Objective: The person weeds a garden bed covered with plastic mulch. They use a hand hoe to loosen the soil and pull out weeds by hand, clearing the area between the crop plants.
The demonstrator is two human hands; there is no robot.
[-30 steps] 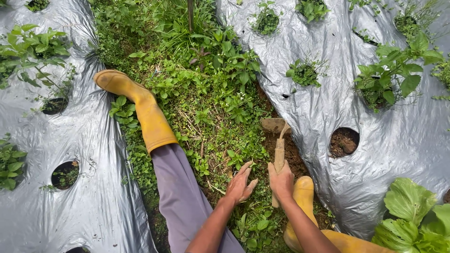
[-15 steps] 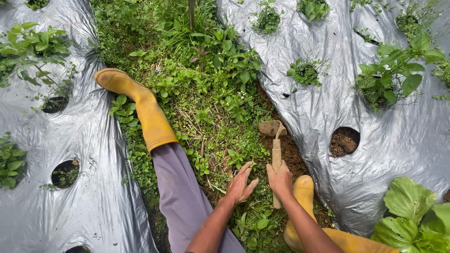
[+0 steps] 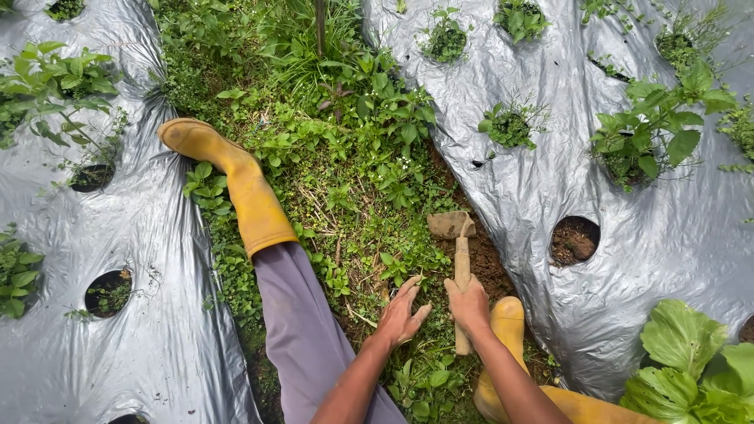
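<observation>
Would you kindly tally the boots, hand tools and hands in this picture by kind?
Yellow rubber boots: 2 (left boot, right boot)
Hand hoe: 1
Hands: 2 (left hand, right hand)
Total: 5

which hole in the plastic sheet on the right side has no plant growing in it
The round hole just right of the hand hoe: it shows only bare brown soil, while the other holes in the silver plastic sheet hold green plants.

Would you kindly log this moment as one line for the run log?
right hand: grips hand hoe, blade on soil | left hand: open on weeds | yellow boots between silver mulch sheets
</observation>
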